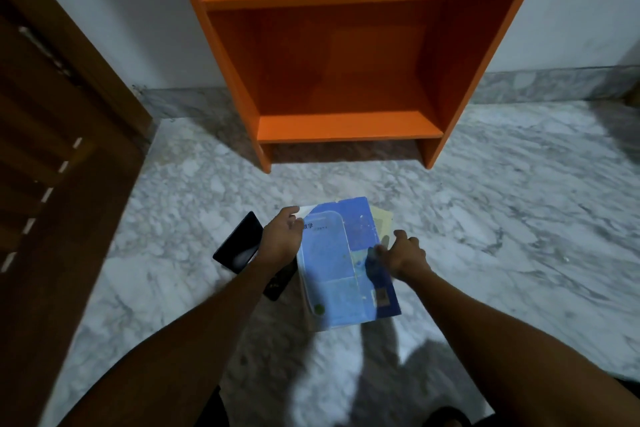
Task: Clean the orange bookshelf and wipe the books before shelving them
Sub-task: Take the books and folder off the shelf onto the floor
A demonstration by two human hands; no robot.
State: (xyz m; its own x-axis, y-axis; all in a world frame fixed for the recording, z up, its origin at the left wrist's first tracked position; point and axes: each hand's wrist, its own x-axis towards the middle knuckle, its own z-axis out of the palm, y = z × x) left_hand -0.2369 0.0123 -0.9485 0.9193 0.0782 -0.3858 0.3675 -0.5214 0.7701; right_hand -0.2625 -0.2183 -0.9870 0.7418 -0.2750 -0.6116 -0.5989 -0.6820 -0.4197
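Observation:
A stack of books lies on the marble floor, topped by a blue book (337,263) with a pale phone-shaped picture on its cover. A yellowish book (382,224) pokes out beneath it at the far right. My left hand (282,239) holds the blue book's left edge near its far corner. My right hand (403,253) is at the stack's right edge, fingers curled over the books. The orange bookshelf (349,126) stands against the wall just beyond, with bare shelves and white specks on the upper board.
A black tablet-like slab (239,243) lies on the floor left of the books, a dark small object (277,284) under my left wrist. A brown wooden door (52,149) stands at the left. Grey marble floor (519,218) spreads to the right.

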